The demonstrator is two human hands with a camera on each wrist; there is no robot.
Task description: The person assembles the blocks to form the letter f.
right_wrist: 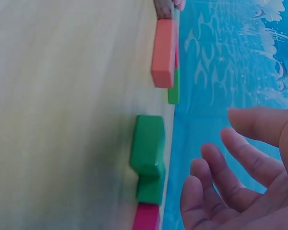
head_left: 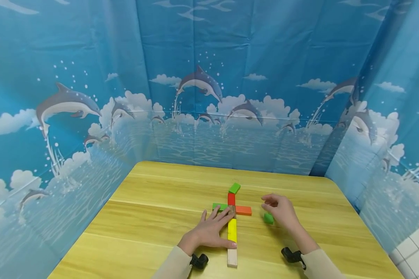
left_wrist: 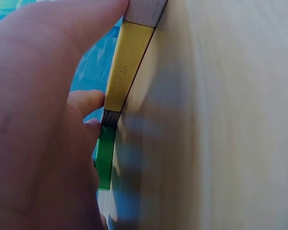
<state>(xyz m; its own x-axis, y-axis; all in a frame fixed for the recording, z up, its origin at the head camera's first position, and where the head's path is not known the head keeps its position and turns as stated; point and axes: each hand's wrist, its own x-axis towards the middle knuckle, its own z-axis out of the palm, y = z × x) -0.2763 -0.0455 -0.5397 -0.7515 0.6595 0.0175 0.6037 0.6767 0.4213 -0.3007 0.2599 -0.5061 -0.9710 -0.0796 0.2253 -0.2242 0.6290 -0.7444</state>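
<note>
On the counter (head_left: 153, 217), the left hand (head_left: 209, 232) lies flat, grip released, fingers pressing the yellow block (head_left: 232, 230) of the cross of blocks. Right of that yellow block, the right hand (head_left: 283, 211), grip relaxed and grasping nothing, hovers over a green block (head_left: 268, 218).
</note>
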